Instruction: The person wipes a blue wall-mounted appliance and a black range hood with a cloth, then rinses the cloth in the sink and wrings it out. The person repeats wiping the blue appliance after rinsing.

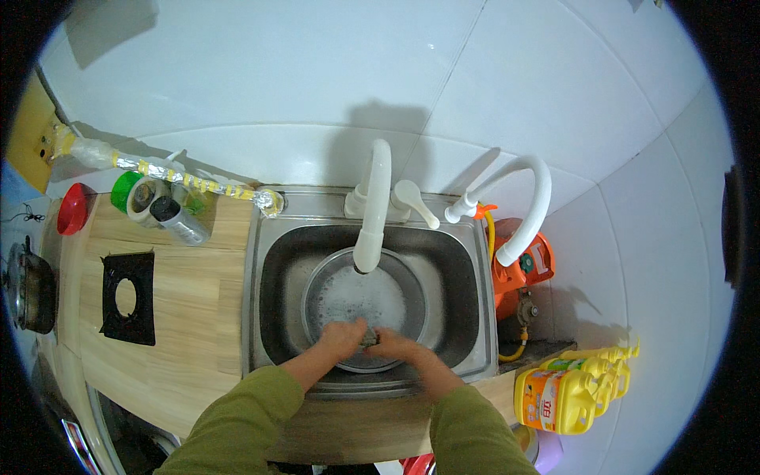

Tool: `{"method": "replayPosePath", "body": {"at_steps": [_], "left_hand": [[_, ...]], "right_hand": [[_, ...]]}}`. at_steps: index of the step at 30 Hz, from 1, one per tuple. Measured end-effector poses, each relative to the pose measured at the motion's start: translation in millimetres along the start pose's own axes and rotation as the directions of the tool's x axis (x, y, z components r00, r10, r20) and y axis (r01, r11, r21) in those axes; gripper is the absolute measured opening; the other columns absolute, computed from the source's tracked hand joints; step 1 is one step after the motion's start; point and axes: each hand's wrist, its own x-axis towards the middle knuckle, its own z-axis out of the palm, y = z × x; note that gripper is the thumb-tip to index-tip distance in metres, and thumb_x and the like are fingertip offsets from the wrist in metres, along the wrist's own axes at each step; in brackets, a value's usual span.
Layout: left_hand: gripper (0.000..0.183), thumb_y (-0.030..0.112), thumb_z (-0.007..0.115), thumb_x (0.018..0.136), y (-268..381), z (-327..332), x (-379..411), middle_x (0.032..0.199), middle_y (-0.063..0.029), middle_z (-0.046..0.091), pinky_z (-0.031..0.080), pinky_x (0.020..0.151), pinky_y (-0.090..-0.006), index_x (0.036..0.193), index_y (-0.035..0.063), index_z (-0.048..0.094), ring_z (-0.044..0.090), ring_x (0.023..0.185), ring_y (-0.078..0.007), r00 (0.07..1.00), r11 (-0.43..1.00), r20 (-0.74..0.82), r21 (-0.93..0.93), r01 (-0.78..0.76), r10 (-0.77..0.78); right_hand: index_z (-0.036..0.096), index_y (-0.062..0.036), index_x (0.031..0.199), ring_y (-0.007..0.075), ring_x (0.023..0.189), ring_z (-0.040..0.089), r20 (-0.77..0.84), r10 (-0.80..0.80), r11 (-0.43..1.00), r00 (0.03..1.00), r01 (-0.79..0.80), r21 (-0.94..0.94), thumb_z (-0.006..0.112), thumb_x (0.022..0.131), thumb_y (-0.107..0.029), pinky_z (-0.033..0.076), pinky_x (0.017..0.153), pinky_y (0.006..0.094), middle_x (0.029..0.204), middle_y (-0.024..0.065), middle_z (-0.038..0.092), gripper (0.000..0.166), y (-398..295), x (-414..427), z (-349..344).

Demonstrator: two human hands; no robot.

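Note:
A round metal basin (423, 303) with sudsy water (362, 300) stands inside a stainless steel sink (457, 285). Over its near part, my left hand (343, 339) and my right hand (396, 345) meet around a small dark greyish item (369, 338), perhaps a scouring pad; its kind cannot be told for sure. The fingers of both hands are closed on it. Above the basin hangs the spout of a white faucet (373, 225), with its lever (415, 199) to the right.
A second white faucet (537, 202) curves beside an orange gas cylinder (504, 297). Yellow detergent jugs (555, 398) stand at the right. On the wooden counter (190, 303) at the left lie a black square plate (142, 297), a clear bottle (189, 228), tape rolls (126, 189) and a red bowl (73, 208).

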Motion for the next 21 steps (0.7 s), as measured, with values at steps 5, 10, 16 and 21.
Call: {"method": "replayPosePath", "body": {"at_steps": [5, 10, 16, 21], "left_hand": [[0.016, 0.008, 0.052, 0.073, -19.7, 4.5, -6.1, 0.077, -0.0188, 0.061, 0.049, 0.060, -0.0441, 0.087, 0.0003, 0.049, 0.061, 0.073, -0.0334, 0.986, 0.981, -0.026, -0.108, 0.159, -0.163], [0.015, 0.007, 0.050, 0.074, -1.3, -18.3, -21.5, 0.078, -0.0190, 0.060, 0.047, 0.061, -0.0464, 0.088, 0.0002, 0.049, 0.061, 0.074, -0.0346, 0.986, 0.959, 0.013, -0.233, 0.163, -0.164], [0.019, 0.008, 0.051, 0.073, 16.6, -38.6, -27.2, 0.082, -0.0202, 0.060, 0.046, 0.064, -0.0469, 0.089, -0.0008, 0.049, 0.060, 0.077, -0.0367, 0.990, 0.942, 0.031, -0.307, 0.139, -0.136], [0.024, 0.006, 0.051, 0.073, 47.2, -63.4, -36.7, 0.080, -0.0205, 0.061, 0.047, 0.062, -0.0455, 0.095, -0.0036, 0.048, 0.060, 0.076, -0.0370, 0.978, 0.932, -0.153, -0.352, 0.082, -0.143]], "right_hand": [[0.046, 0.0016, 0.110, 0.0332, 0.095, 0.054, -0.863, 0.043, 0.866, 0.504, -0.449, -0.219, 0.064, 0.072, -0.020, 0.045, 0.076, 0.0412, 0.108, 0.0205, 0.052, 0.047, 72.6, -12.1, -24.9], [0.042, 0.0028, 0.113, 0.0298, 0.089, 0.056, -0.319, 0.692, 0.648, 0.648, -0.363, 0.670, 0.065, 0.072, -0.014, 0.048, 0.067, 0.0407, 0.109, 0.0173, 0.050, 0.050, 139.6, 17.2, -19.6], [0.039, 0.0044, 0.106, 0.0285, 0.078, 0.056, -0.230, 0.653, 0.572, 0.722, -0.271, 0.774, 0.064, 0.071, -0.010, 0.048, 0.057, 0.0389, 0.101, 0.0182, 0.051, 0.046, 79.2, -21.7, -11.3], [0.039, 0.0051, 0.101, 0.0256, 0.069, 0.056, -0.309, 0.638, 0.609, 0.706, -0.216, 0.764, 0.061, 0.072, -0.010, 0.046, 0.049, 0.0349, 0.087, 0.0160, 0.053, 0.039, 31.0, -44.0, -0.6]]}}
